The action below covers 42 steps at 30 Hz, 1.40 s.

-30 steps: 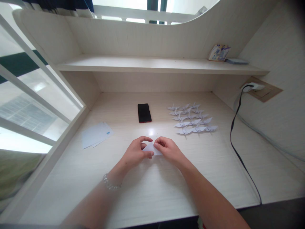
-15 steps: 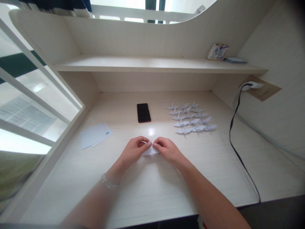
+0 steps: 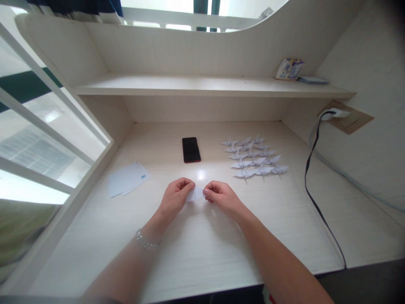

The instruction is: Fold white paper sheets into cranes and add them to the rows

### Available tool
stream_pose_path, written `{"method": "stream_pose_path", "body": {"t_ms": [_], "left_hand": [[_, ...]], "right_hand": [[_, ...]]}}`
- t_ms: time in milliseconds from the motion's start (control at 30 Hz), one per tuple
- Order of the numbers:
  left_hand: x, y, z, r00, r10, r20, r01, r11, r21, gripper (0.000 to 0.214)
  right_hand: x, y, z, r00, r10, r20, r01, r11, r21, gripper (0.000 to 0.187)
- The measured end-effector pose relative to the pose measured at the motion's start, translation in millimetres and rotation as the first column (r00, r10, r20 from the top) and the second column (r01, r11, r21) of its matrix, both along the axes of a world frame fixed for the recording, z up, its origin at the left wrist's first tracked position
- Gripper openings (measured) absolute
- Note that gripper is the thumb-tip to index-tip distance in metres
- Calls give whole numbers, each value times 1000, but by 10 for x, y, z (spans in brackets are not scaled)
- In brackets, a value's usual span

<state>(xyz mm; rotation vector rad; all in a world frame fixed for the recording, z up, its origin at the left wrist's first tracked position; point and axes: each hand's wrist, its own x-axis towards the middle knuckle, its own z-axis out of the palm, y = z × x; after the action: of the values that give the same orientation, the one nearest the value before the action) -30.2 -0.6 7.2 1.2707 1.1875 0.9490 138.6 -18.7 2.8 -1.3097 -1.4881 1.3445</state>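
1. Together over the desk (image 3: 196,253), a person's two hands work at one small piece of white paper, the forearms angling in from either side of the near edge.
2. The left hand (image 3: 175,196), palm turned inward, pinches the paper (image 3: 196,193) at its left end, thumb on top and fingers curled beneath; a clear bracelet (image 3: 144,242) circles the wrist.
3. The right hand (image 3: 221,196) grips the opposite end between thumb and forefinger, its other fingers tucked under. A narrow gap separates the hands, bridged by the paper, whose ends the fingers hide; whether it touches the surface below cannot be told.
4. Straight beyond the hands lies a dark phone (image 3: 191,150), screen up.
5. Beyond the right hand and to its right, folded white cranes (image 3: 256,161) stand close together in rows.
6. Left of the left hand, flat sheets (image 3: 125,180) overlap.
7. Well to the right of both hands, a black cord (image 3: 311,194) hangs from an outlet (image 3: 351,118) and trails to the near edge.
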Motion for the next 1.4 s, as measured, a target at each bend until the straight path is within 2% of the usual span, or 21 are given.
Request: {"method": "stream_pose_path", "body": {"t_ms": [167,300,567,667,800,933,1067,1233,1400], "left_hand": [[-47,34,2,997,63,42,-63,998,7,23],[-89,61,10,995,63,78,-64,998,14,24],[-58,31,38,999,50,-13,-49,995,90,26],[-38,16,44,999,45,23,-46,997,62,24],[-28,12,27,992,49,120,-46,999,-24,23],[-16,8,20,993,50,105,-49,999,-4,22],[5,-7,40,996,1,91,0,1000,-11,22],[4,-15,45,985,-51,165,63,996,-65,22],[30,-29,37,994,-98,53,98,995,1,22]], "right_hand": [[25,16,4,995,-17,-95,14,1000,-24,19],[30,15,25,992,-34,-122,31,999,-28,18],[51,1,53,996,-18,-89,20,1000,18,18],[43,-1,49,997,-11,-74,12,1000,18,19],[36,-1,42,987,8,-159,-13,999,-30,20],[18,-5,24,984,-2,-178,-2,1000,-20,19],[-12,-12,21,990,-21,-140,22,1000,6,19],[-15,-16,22,971,-1,-238,-4,1000,-23,18],[-28,2,-40,990,-20,-143,26,999,37,17]]}}
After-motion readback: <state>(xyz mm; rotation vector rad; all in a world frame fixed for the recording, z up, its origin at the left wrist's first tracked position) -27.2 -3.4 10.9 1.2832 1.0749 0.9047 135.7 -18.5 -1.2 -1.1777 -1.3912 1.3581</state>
